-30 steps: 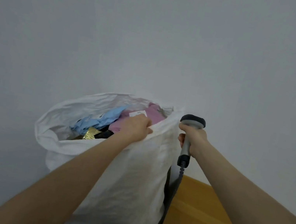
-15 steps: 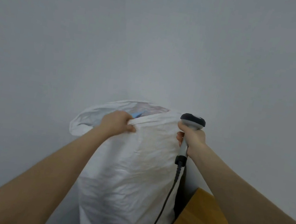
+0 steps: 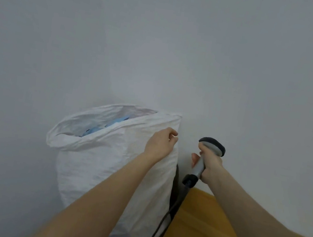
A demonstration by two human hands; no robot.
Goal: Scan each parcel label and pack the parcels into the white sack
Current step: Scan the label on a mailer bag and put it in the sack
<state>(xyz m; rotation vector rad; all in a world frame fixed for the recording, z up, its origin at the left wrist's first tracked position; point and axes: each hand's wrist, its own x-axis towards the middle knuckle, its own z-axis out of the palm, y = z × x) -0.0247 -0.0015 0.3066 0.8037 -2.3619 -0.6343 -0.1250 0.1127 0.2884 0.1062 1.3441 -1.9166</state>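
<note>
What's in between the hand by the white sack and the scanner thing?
Nothing is in the way. In the head view, only bare grey wall shows between the left hand at the white sack and the scanner.

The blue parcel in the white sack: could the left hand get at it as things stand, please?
Probably yes: the white sack gapes open, the blue parcel shows just below its rim, and the left hand is close by.

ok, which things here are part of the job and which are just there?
Job:
- white sack
- blue parcel inside the sack
- scanner, gripped by the right hand
- left hand at the sack's right edge

Just there:
- wooden surface
- wall
</note>
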